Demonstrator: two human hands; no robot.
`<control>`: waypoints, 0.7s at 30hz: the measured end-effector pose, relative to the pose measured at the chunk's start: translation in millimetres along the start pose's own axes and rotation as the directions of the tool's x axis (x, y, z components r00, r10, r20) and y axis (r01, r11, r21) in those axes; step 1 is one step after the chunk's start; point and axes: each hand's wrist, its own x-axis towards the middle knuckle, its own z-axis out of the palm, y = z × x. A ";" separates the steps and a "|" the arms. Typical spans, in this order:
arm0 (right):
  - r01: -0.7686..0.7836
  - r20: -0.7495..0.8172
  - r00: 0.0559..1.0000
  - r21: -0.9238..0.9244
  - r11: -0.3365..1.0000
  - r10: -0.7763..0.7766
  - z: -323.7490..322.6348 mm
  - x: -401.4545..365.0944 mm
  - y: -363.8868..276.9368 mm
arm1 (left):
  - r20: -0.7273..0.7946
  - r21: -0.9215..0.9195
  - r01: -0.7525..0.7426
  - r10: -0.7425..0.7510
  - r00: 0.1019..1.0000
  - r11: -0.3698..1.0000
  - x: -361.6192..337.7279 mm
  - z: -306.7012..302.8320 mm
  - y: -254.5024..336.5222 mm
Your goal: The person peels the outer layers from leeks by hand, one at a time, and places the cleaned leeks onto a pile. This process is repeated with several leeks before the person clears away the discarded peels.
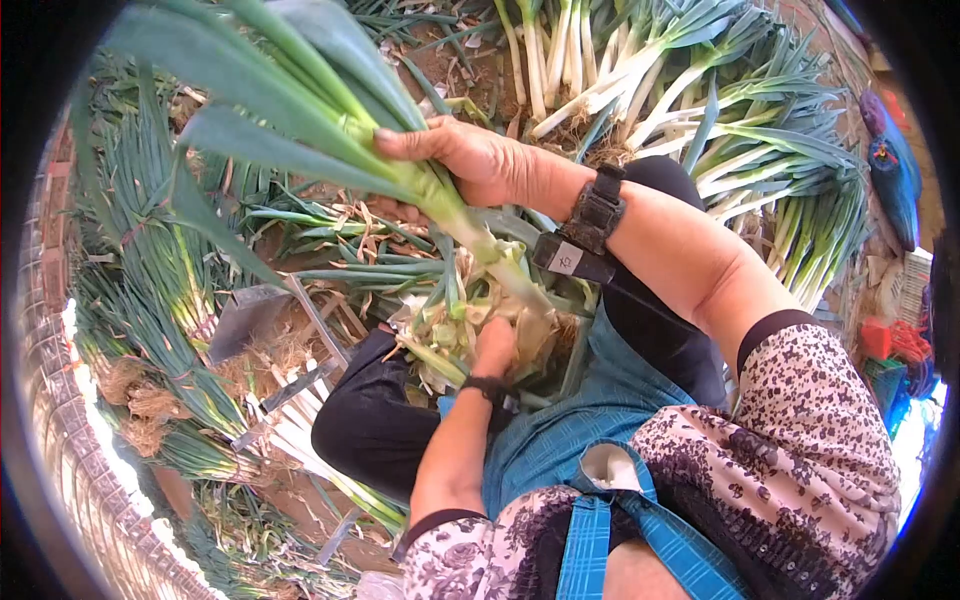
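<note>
Two hands clamp one leek (350, 140) slanting from upper left to centre: right hand (470, 158) mid-stalk, left hand (495, 347) at its root.

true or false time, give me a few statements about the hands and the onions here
1. The right hand grips a green onion around its stalk. True.
2. The left hand lies flat on the ground. False: it is curled at the green onion's pale lower end.
3. The right wrist is bare. False: it wears a black wristband.
4. Heaps of onions lie around the person. True.
5. The apron is red. False: it is blue checked.
</note>
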 end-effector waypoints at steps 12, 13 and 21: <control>0.142 -0.441 0.835 -0.405 0.903 -0.329 -20.2 0.3 4.5 | -0.734 -0.323 -0.450 0.079 0.674 0.832 -67.5 -188.3 163.9; 0.177 -0.449 0.824 -0.374 0.910 -0.345 -18.8 -0.1 6.5 | -0.713 -0.451 -0.462 0.002 0.701 0.764 -64.0 -188.1 167.8; 0.182 -0.467 0.814 -0.358 0.916 -0.344 -11.5 -3.7 20.8 | -0.457 -0.611 -0.219 -0.113 0.882 0.761 -64.0 -205.8 165.6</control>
